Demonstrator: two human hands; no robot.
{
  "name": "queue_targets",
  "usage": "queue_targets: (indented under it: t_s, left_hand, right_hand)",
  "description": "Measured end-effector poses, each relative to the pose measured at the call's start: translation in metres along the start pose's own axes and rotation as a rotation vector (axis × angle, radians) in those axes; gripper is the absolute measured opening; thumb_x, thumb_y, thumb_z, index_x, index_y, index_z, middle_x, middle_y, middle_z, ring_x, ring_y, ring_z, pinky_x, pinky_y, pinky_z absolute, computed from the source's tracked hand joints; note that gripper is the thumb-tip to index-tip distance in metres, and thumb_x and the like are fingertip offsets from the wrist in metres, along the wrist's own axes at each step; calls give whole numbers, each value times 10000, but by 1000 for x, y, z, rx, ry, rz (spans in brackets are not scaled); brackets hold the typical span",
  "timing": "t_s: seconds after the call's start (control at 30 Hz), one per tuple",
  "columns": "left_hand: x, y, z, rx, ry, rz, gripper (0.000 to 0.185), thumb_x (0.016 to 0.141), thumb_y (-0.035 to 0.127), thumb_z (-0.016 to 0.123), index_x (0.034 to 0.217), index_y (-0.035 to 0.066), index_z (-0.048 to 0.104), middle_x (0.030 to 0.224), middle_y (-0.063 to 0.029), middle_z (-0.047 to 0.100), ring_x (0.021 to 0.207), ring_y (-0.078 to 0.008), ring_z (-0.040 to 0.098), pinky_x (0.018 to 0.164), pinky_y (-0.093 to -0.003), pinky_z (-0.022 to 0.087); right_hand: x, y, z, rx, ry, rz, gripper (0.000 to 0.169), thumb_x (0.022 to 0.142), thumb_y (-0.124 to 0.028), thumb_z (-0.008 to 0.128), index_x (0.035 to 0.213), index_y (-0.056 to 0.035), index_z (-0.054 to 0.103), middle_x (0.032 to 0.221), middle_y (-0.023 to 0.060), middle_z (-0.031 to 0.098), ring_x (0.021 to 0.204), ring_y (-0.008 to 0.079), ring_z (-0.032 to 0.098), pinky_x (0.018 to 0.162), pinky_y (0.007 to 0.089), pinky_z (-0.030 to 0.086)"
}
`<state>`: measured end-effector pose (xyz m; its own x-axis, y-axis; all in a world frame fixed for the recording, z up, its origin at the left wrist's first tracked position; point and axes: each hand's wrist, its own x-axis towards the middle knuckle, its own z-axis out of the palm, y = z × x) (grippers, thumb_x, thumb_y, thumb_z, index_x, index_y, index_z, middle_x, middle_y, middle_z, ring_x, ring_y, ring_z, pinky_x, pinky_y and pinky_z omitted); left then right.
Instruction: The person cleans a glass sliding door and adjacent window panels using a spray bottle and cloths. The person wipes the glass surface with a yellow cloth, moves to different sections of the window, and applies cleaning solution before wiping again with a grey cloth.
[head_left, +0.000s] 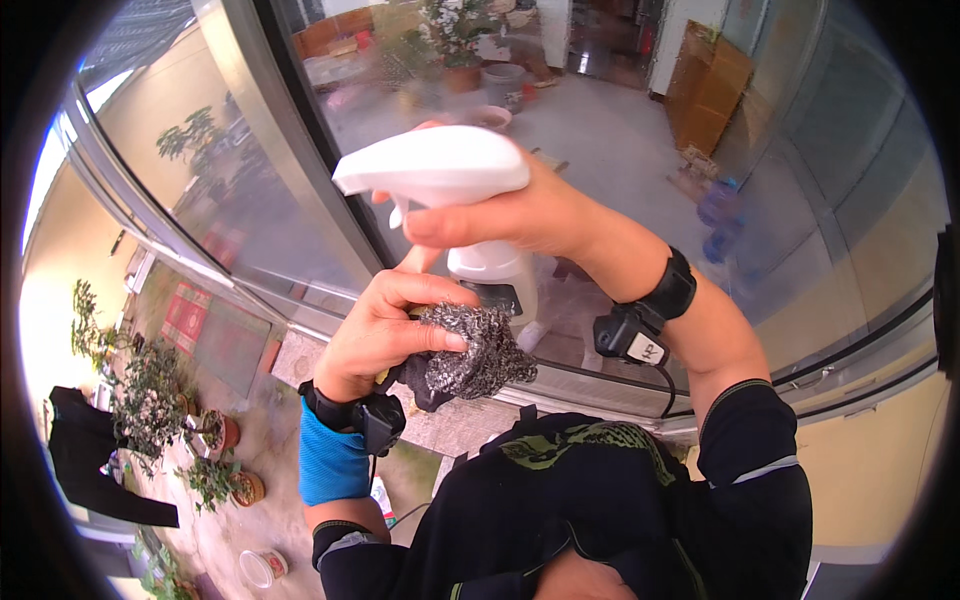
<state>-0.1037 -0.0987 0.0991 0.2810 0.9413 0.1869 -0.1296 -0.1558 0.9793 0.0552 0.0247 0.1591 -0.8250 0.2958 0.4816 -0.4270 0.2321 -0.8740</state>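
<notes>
My right hand (517, 214) grips a white spray bottle (491, 277) round its neck, just under the white trigger head (435, 169). The nozzle points to the left, and a dark label sits on the bottle's body. Slightly lower and to the left, my left hand (382, 330) pinches a bunched, speckled grey knitted cloth (480, 352) between thumb and fingers. Darker fabric hangs below that cloth. In the view, the cloth overlaps the lower part of the bottle. Behind both hands stands a large glass pane (600, 150), cloudy and streaked in places.
A metal window frame (255, 150) rises left of the hands, with a sill (442, 420) below. Potted plants (217, 431), a white tub (262, 568), a mat (214, 330) and hanging black clothing (90, 465) are at left. Through the glass show a cardboard sheet (712, 86) and a grey bucket (504, 81).
</notes>
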Motion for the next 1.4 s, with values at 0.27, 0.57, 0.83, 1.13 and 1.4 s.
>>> queue_targets:
  t_s: [0.27,0.57,0.83,1.13,1.4]
  left_hand:
    - [-47,6,24,345,411,105,298,747,7,769,1038,-6,707,1272,-85,508,1206,-189,463,995,-303,381]
    - [-114,-100,43,-12,1210,18,223,910,38,648,1123,-26,669,925,-9,674,793,-72,629,705,-217,513]
    - [-117,-156,54,-546,1543,215,195,1027,201,464,1127,34,455,1039,-141,623,868,-283,680,705,-421,603]
    - [-62,-135,83,-607,1394,346,268,1038,274,439,1203,63,453,1100,-115,622,936,-260,660,792,-399,579]
    - [-90,-120,50,-367,1523,614,135,929,115,517,1047,49,521,1165,-132,621,1127,-242,572,977,-454,463]
  right_hand:
    - [-23,46,11,39,-89,63,550,843,-207,750,1309,-12,534,1135,65,640,952,131,635,852,275,508]
    - [-80,105,14,173,-125,276,621,836,-300,723,1344,-18,503,1205,114,628,912,127,626,776,266,500]
    - [-106,127,24,190,-412,196,582,786,-304,785,1244,0,595,1335,168,538,1141,201,564,968,336,442]
    - [-132,145,39,215,-544,179,575,750,-240,833,1228,-6,615,1524,158,261,1290,225,436,1072,336,336]
    - [-125,129,21,283,-135,253,842,786,-193,796,1437,-12,293,1175,97,603,1115,162,562,980,296,413]
